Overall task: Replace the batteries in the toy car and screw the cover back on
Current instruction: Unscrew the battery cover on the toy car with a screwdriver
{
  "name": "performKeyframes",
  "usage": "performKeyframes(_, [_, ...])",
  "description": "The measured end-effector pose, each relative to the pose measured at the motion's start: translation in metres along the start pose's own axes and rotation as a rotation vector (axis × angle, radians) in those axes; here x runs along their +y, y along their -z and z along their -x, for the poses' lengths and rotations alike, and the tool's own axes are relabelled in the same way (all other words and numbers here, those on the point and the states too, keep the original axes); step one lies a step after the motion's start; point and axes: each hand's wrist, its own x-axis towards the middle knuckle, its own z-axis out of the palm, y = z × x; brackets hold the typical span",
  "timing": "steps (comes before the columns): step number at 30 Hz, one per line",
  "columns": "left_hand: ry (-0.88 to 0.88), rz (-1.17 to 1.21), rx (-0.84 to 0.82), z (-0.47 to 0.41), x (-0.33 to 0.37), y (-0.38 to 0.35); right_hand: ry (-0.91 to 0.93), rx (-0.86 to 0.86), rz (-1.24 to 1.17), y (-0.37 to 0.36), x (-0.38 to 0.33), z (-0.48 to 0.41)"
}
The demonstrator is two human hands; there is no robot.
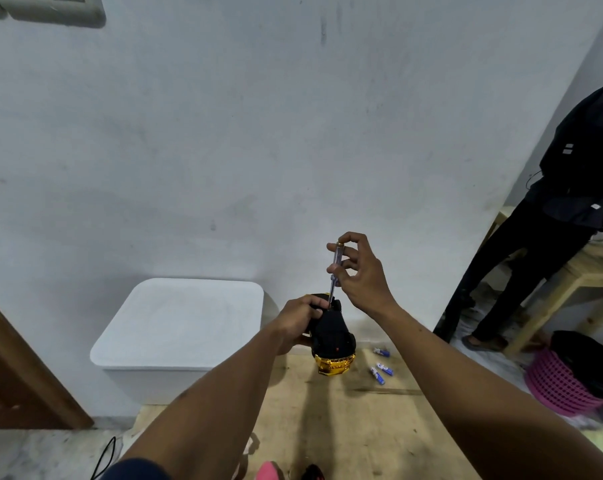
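Observation:
A gold and black toy car is held upside down above the wooden table, its black underside facing me. My left hand grips its left side. My right hand pinches a screwdriver with a clear handle, held nearly upright. The tip of the screwdriver meets the car's underside near its far end. Three blue and white batteries lie loose on the table to the right of the car.
A white lidded box stands left of the table against the wall. A person in dark clothes stands at right beside a wooden bench. A pink basket sits on the floor at right. Pink and dark objects lie at the table's near edge.

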Motion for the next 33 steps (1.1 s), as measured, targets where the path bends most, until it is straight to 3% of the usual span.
performKeyframes(6, [0.003,0.011,0.016,-0.001,-0.003,0.000,-0.011,0.139,0.005,0.003,-0.001,0.002])
performKeyframes(33, [0.014,0.044,0.021,0.005,-0.002,-0.007,0.022,0.108,-0.026,0.004,-0.011,0.004])
